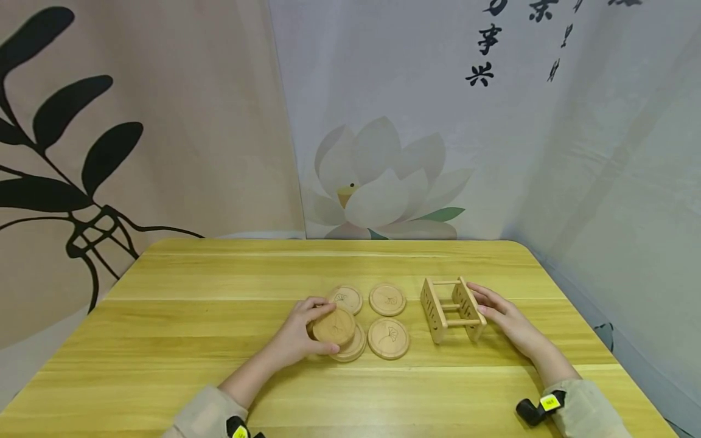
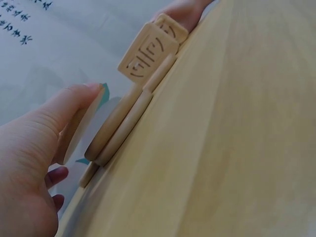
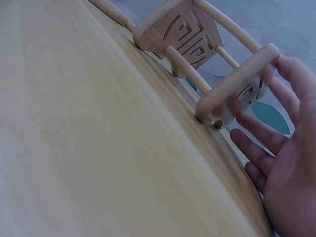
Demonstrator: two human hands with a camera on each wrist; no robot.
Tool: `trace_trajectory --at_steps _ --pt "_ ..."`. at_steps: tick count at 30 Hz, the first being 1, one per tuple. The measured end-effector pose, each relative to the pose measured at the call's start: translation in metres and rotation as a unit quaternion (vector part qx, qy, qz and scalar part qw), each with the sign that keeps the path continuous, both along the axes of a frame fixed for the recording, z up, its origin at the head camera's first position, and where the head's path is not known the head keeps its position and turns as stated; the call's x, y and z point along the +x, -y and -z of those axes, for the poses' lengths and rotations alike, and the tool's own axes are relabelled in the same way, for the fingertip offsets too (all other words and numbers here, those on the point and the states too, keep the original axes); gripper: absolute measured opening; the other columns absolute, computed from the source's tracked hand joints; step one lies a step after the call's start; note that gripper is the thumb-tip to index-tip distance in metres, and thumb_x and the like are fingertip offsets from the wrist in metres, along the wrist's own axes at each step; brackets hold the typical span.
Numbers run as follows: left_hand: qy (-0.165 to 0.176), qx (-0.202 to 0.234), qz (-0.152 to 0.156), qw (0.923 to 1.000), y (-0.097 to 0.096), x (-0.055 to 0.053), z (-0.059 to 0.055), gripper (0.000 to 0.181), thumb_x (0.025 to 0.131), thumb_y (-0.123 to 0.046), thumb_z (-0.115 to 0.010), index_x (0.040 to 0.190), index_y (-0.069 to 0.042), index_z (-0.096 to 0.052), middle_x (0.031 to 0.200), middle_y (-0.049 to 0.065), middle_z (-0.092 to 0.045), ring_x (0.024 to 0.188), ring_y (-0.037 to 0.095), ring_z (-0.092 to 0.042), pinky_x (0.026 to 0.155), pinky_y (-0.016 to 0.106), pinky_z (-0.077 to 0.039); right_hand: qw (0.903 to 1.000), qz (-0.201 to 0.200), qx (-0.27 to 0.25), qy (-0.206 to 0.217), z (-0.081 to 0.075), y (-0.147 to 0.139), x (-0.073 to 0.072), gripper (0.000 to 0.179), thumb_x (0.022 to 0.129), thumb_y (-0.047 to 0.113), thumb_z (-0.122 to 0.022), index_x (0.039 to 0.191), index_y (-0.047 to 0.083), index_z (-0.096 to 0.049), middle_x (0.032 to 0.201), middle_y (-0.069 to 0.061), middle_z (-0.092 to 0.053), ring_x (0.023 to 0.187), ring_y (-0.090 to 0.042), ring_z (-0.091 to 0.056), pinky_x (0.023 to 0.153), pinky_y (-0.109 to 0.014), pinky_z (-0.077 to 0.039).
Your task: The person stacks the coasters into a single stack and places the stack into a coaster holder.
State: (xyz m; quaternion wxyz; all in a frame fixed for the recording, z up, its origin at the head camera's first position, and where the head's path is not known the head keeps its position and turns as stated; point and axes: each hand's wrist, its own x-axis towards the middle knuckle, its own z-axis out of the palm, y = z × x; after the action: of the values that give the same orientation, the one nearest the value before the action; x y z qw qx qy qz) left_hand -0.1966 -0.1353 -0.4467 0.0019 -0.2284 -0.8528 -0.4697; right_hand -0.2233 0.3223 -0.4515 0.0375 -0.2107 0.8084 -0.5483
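My left hand [image 1: 297,337] pinches a round wooden coaster [image 1: 335,326] at its edge, thumb in front and fingers behind. In the left wrist view, that coaster [image 2: 75,132] is tilted and stands apart from two stacked coasters [image 2: 121,123]. From the head view it overlaps this stack [image 1: 357,348]. At the right, my right hand [image 1: 509,319] rests against the outer side of a small wooden coaster rack [image 1: 434,311]. Its thumb touches the top of the rack's side panel [image 3: 239,81], with the other fingers loosely extended beside the cut-out pattern.
Three more coasters lie flat near the stack: one behind it [image 1: 350,298], one at the back [image 1: 387,300] and one beside it [image 1: 388,339]. Everything sits on a wooden table [image 1: 164,316]. A printed curtain [image 1: 219,121] hangs beyond the table's far edge.
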Motion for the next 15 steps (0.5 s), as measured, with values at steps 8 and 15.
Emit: trace_trajectory --at_steps 8,15 --pt "-0.005 0.002 0.021 0.9998 -0.0057 0.004 -0.0004 0.087 0.063 -0.04 -0.088 0.134 -0.004 -0.055 0.134 0.001 -0.046 0.128 0.03 -0.032 0.101 0.06 -0.028 1.0 -0.004 -0.002 0.005 0.0012 -0.0016 -0.0012 0.049 0.103 0.014 -0.043 0.15 0.01 -0.031 0.141 -0.029 -0.038 0.119 0.0 -0.046 0.094 -0.014 -0.032" --pt "0.01 0.0 0.034 0.9994 -0.0085 0.0062 0.001 0.086 0.065 -0.04 -0.087 0.136 -0.006 -0.053 0.137 0.003 -0.045 0.13 0.03 -0.029 0.1 0.065 -0.025 0.9999 -0.004 -0.008 0.014 0.001 -0.0014 -0.0008 0.05 0.103 0.015 -0.043 0.151 0.01 -0.03 0.142 -0.029 -0.037 0.119 -0.001 -0.046 0.094 -0.014 -0.033"
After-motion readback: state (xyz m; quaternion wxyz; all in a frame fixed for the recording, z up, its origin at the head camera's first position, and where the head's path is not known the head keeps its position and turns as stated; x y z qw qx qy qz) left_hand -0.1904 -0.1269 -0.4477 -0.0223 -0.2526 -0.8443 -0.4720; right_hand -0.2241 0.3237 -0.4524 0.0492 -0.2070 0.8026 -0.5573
